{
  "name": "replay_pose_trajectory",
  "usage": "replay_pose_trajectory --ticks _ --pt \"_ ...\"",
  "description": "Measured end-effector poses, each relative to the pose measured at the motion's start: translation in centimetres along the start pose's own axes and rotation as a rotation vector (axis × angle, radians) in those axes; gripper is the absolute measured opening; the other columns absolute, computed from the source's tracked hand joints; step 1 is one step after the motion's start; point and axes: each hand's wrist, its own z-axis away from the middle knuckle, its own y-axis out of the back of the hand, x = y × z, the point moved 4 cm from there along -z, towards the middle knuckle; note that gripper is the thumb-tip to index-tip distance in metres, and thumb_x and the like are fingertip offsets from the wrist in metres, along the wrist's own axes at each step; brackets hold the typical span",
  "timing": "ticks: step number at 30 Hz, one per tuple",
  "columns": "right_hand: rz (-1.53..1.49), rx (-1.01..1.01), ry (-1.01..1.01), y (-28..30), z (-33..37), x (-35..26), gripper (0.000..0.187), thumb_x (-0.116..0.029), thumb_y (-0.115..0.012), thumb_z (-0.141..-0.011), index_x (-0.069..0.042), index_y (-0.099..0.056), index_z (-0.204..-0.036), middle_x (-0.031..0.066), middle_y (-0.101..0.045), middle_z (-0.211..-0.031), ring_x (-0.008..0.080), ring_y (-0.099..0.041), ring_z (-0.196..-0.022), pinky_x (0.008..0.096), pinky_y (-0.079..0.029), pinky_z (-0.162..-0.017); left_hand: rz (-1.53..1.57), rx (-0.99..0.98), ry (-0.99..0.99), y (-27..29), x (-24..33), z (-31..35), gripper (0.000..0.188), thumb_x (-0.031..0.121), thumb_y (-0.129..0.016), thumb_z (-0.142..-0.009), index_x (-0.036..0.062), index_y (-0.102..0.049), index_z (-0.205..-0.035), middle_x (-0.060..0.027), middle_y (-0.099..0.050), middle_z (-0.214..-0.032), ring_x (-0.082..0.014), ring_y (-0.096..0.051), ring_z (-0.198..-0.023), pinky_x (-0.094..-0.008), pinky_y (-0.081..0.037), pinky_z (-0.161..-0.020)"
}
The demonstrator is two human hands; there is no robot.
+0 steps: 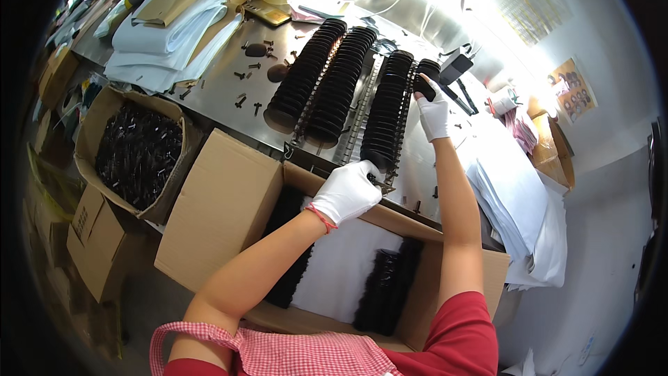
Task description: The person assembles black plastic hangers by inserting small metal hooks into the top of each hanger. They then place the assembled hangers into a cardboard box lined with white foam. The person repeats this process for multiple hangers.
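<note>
Rows of black round discs (341, 87) stand packed on edge along metal racks (362, 115) on the steel table. My left hand (348, 191), in a white glove, is closed at the near end of the right-hand rack. Its fingertips pinch something small and dark that I cannot make out. Further back, my right hand (435, 115), also gloved, grips a black disc (422, 88) beside the far end of the rightmost row. Below my left hand, an opened cardboard box (223, 202) holds white sheeting (341, 264) and rows of black pieces (379, 282).
A carton of small black parts (139, 157) stands at the left. Paper and bags (167, 42) lie at the back left, with loose dark screws (241, 101) nearby. A black adapter (456, 68) is behind my right hand. White sheets (511, 195) hang over the table's right side.
</note>
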Motion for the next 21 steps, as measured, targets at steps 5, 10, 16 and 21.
replay_pose_trajectory --ticks 5,10,16,21 --pt "0.584 0.131 0.408 -0.9 0.4 0.6 0.047 0.008 -0.053 -0.088 -0.007 -0.060 -0.132 0.0215 -0.069 -0.111 0.0356 -0.070 -0.093 0.0403 -0.056 -0.081 0.018 0.036 -0.054 -0.4 -0.2 -0.2 0.022 0.016 -0.068 -0.082 0.0024 -0.071 -0.100 -0.0110 -0.071 -0.091 -0.0173 -0.068 -0.076 -0.0292 -0.054 -0.075" --pt "0.615 0.262 0.623 0.8 1.0 0.7 0.035 0.000 -0.056 -0.093 -0.006 -0.063 -0.127 0.0194 -0.069 -0.114 0.0329 -0.070 -0.098 0.0370 -0.057 -0.085 0.420 -0.057 0.138 -0.1 0.3 0.7 0.021 0.011 -0.069 -0.085 0.0034 -0.067 -0.104 -0.0018 -0.065 -0.086 -0.0054 -0.059 -0.061 -0.0212 -0.050 -0.057" --pt "0.310 0.247 0.230 2.9 3.9 -9.9 0.034 0.003 -0.055 -0.092 -0.006 -0.067 -0.123 0.0140 -0.070 -0.118 0.0246 -0.069 -0.097 0.0282 -0.052 -0.086 0.938 0.057 0.194 -1.2 1.5 1.6 0.027 0.011 -0.069 -0.092 0.0059 -0.059 -0.117 -0.0034 -0.066 -0.099 -0.0081 -0.065 -0.080 -0.0242 -0.057 -0.067" --pt "0.403 -0.447 0.308 -1.8 14.3 -19.3 0.044 -0.029 -0.065 -0.089 -0.004 -0.066 -0.125 0.0174 -0.065 -0.127 0.0305 -0.066 -0.105 0.0359 -0.051 -0.094 1.356 0.141 0.050 -1.4 2.3 2.0 0.054 0.021 -0.067 -0.096 0.0235 -0.042 -0.144 -0.0072 -0.045 -0.138 -0.0157 -0.046 -0.125 -0.0391 -0.051 -0.093"
